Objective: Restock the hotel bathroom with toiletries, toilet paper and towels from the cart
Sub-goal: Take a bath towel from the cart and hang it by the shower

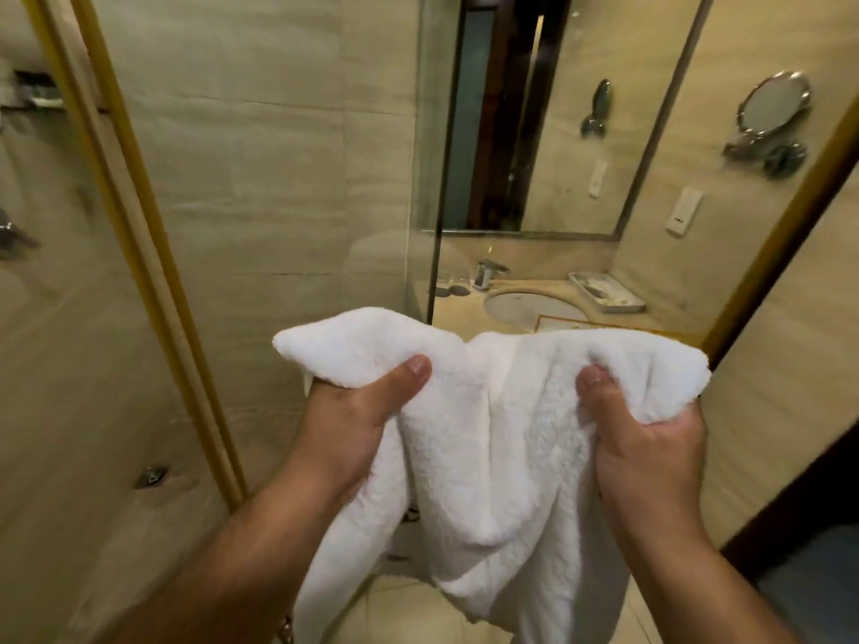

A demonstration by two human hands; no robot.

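Right in front of the person, held up in the air at about chest height, is a thick white terry towel, and both bare hands have it by its upper edge. The left hand grips one bunched corner, its thumb pressed flat on the near face of the cloth and its fingers curled away behind the fold, out of sight. The right hand does the same on the other side, thumb on top and fingers wrapped underneath the plush edge. Both forearms reach forward and upward from the bottom of the view, wrists slightly bent, the hands apart so that the towel sags in a soft dip between them. The rest of the cloth hangs down in loose folds over the pale floor tiles. Behind the towel lies a beige stone vanity counter with a round white sink basin, a chrome tap at its back and a shallow grey tray to one side. Above the counter a large rectangular wall mirror is fixed, and a round chrome-rimmed mirror is mounted on the side wall. A clear glass shower panel stands beside the counter, and a gold-framed shower door slants across the left.
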